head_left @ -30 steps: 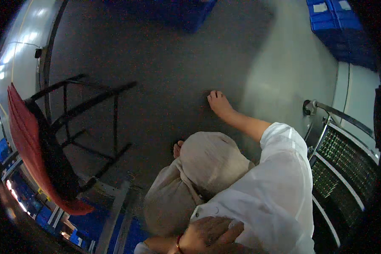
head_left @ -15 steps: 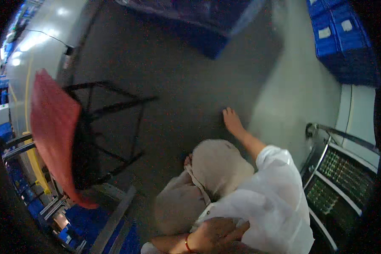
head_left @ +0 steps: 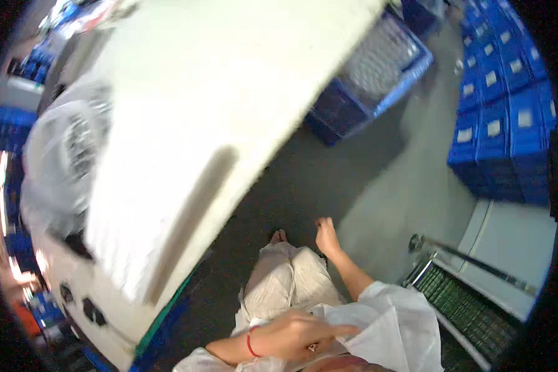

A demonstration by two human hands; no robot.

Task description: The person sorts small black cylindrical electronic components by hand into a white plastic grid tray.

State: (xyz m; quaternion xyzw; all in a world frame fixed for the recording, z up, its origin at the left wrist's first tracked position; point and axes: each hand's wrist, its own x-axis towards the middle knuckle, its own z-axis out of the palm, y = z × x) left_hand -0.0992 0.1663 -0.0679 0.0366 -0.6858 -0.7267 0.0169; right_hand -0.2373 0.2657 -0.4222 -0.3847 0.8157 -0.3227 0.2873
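White garment fabric [head_left: 384,322] lies bunched across the person's lap at the lower edge of the head view, over light trousers [head_left: 285,285].

Head view:
- Left hand [head_left: 291,335]: rests on the white fabric near the body, a red band at the wrist. The fingers [head_left: 338,330] are extended and pressed together, pointing to the right along the fabric. No pinch is visible.
- Right hand [head_left: 326,235]: extended forward and down, past the knee, over the grey floor [head_left: 328,180]. It holds nothing. The fingers are loosely together; whether the tips touch the floor cannot be told.
- White table [head_left: 217,111]: large pale surface filling the upper left, blurred, its edge running diagonally above the knees.
- Clear plastic bag [head_left: 62,155]: at the left, beside the table.
- Blue crates [head_left: 502,111]: stacked at the upper right, well apart from both hands. One open blue crate [head_left: 378,68] stands near the table's far edge.
- Metal rack [head_left: 465,304]: at the right, just beside the white sleeve.
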